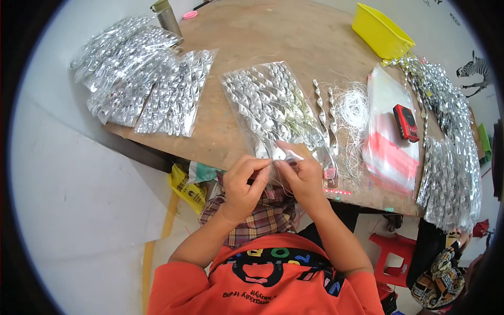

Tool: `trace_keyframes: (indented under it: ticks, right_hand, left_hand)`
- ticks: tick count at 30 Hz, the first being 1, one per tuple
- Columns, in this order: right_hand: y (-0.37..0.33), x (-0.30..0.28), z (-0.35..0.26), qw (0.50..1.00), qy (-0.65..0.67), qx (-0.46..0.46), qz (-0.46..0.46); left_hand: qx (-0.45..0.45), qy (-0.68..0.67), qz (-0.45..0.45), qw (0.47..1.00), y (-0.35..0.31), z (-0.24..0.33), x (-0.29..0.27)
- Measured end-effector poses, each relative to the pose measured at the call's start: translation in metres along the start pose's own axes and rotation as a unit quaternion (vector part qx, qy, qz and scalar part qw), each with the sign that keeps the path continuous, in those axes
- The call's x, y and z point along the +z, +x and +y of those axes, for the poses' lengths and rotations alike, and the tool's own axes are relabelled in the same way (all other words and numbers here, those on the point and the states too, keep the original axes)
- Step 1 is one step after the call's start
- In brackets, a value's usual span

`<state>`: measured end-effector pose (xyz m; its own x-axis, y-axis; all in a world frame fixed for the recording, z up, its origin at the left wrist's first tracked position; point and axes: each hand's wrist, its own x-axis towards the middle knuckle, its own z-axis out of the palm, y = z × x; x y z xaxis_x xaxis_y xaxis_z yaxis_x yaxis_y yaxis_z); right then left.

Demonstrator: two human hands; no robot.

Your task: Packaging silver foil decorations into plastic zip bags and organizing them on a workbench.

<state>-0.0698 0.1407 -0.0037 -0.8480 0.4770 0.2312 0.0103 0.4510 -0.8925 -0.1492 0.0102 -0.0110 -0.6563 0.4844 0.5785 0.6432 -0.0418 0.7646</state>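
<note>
A clear plastic bag (273, 105) filled with silver twisted spiral strips lies flat before me at the table's near edge. My left hand (244, 184) pinches the bag's near end between thumb and forefinger. Close beside it, my right hand (303, 176) is closed on the same end, its forefinger stretched over the plastic. Thin white string shows just below the fingers; whether they hold it too I cannot tell. Two loose silver spirals (318, 105) lie to the right of the bag, next to a tangled bundle of white string (353, 110).
Filled bags of silver spirals (131, 68) are piled at the left. Flat clear bags (386, 163) lie at the right under a small red device (406, 123). Beyond are a yellow bin (380, 31), heaped silver strips (451, 131) and a metal flask (167, 18). A red stool (394, 257) stands below.
</note>
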Motion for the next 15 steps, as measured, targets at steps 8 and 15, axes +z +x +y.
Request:
trace_keyframes:
  ticks: [8,15]
  right_hand:
    - [-0.001,0.002,0.026,0.968,-0.171,-0.153,0.099]
    - [-0.005,0.016,0.020,0.958,-0.224,-0.171,0.054]
  left_hand:
    - [-0.020,0.014,-0.013,1.000,-0.005,-0.001,0.001]
    - [-0.001,0.021,-0.016,1.000,-0.005,-0.001,0.005]
